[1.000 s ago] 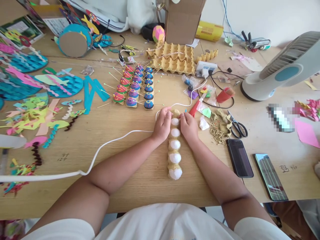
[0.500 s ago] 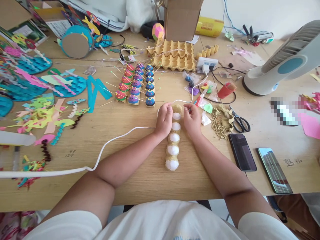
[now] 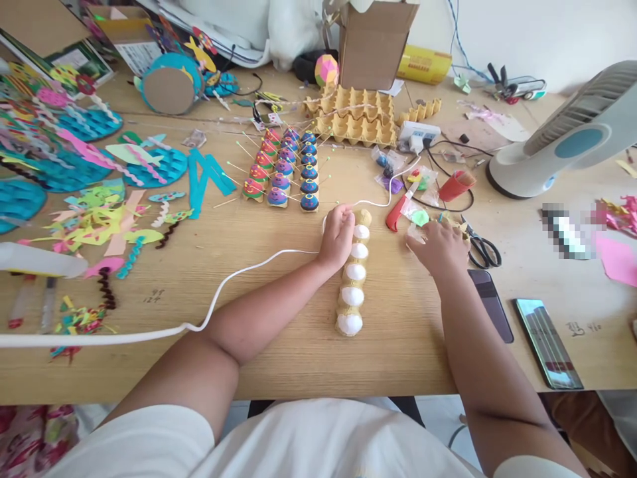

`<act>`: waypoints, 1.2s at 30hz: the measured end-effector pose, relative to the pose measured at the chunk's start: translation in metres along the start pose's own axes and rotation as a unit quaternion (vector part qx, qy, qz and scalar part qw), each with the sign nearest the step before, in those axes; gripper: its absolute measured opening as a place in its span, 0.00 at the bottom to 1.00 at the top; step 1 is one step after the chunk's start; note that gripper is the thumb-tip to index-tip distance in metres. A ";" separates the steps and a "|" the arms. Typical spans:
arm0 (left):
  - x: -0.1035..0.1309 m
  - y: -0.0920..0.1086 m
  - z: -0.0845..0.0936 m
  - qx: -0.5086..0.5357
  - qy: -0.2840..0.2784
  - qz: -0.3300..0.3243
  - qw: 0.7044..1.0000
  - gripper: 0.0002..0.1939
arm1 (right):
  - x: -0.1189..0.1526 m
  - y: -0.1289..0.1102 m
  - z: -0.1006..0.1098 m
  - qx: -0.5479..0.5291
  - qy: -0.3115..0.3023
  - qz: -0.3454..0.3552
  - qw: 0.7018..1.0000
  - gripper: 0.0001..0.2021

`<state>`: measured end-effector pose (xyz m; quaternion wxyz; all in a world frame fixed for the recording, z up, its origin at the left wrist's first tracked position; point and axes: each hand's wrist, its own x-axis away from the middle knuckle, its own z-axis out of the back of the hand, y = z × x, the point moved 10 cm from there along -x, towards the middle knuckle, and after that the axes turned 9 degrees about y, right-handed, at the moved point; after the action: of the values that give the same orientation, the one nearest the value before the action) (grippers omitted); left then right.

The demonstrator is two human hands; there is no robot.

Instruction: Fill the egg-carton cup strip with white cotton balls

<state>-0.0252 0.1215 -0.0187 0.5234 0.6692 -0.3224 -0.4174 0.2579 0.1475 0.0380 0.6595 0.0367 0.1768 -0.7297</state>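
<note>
Wood-grained desk spreads under both arms, with painted cup rows beyond the left grip and paper cutouts well to its left. A carton strip lies just right of the left grip, running from beside its fingers toward the person; five of its domes are white-topped, and the farthest is bare tan. The left grip's fingers lie together along the strip's far end, though whether they pinch it cannot be told. Off to the right, the right grip is over tan scraps, fingers spread and thumb apart; what its palm hides is unclear. As a judgement, the step in hand is divided: the left grip minds the strip while the right grip attends to the scraps. The next move there calls for a light fingertip touch, clear of the scissors just right of it and the red-handled cutter to its left. Bare desk between the strip and the right forearm leaves open room, as does the stretch toward the near edge; a white cord passes behind the left grip and could snag.
</note>
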 end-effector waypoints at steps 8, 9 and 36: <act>0.004 -0.008 -0.005 0.088 -0.003 0.169 0.982 0.18 | 0.003 -0.022 0.014 -0.061 0.028 0.002 0.998 0.13; 0.005 -0.009 -0.005 0.095 0.004 0.185 0.978 0.18 | 0.002 -0.027 0.018 -0.116 0.043 -0.003 0.992 0.13; 0.015 0.033 0.004 -0.118 -0.011 -0.079 0.990 0.39 | 0.042 -0.097 -0.071 -0.693 -0.128 -0.201 0.681 0.19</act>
<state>-0.0222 0.0984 0.0099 0.5607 0.6214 -0.2229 -0.4997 0.1449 0.1354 -0.0200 0.3504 -0.5607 0.5486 -0.5117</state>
